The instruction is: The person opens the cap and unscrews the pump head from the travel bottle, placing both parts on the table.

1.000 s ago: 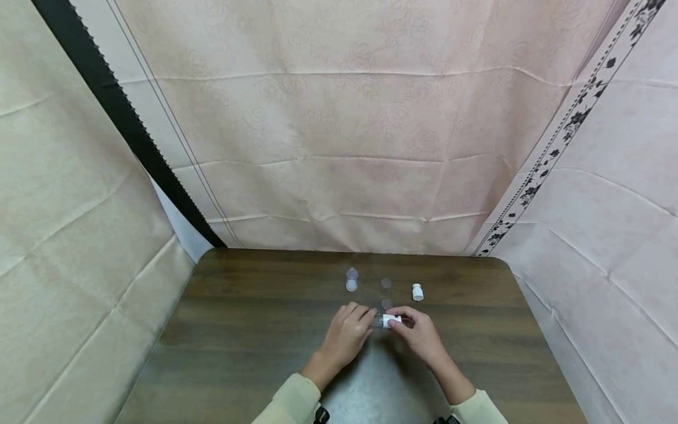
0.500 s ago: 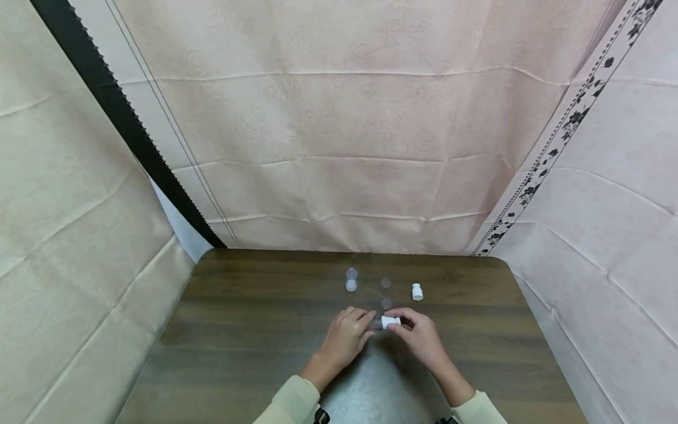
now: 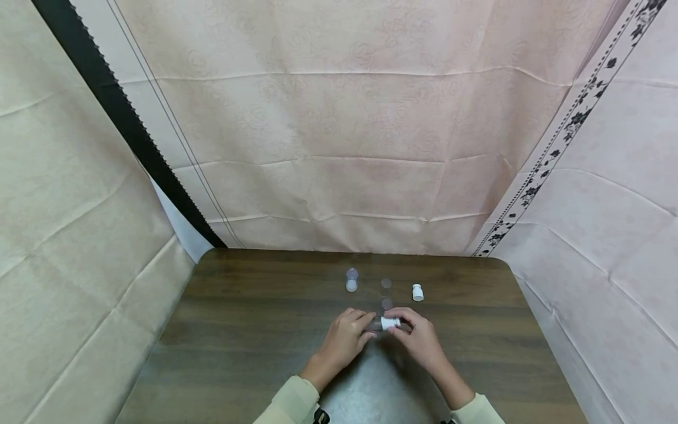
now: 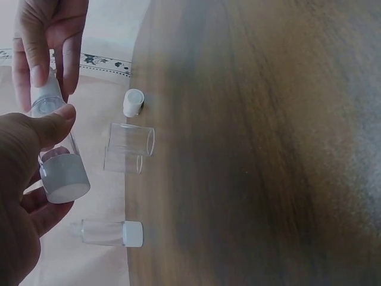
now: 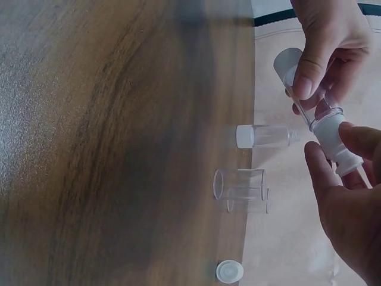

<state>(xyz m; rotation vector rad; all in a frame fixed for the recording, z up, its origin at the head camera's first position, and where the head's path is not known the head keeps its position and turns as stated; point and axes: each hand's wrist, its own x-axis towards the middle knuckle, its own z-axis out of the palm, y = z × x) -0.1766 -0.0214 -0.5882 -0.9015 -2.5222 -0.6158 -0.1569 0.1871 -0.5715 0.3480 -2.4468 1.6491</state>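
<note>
In the left wrist view my left hand grips a clear bottle by its side, with its white base toward the camera. My right hand pinches the white pump top at the bottle's other end, thumb on one side and fingers on the other. The white top sits in line with the bottle, right at its clear rim. In the head view both hands meet near the table's middle, the bottle lying nearly level between my left hand and my right hand.
Beyond the hands, a second clear bottle with a white base stands upright. Two clear open cylinders stand close together beside it. A small white pump top is to their right. Cloth hangs behind the brown table.
The bottle has tilted slightly between the hands, and the left fingers have shifted a little along it. The things standing beyond have stayed put.
</note>
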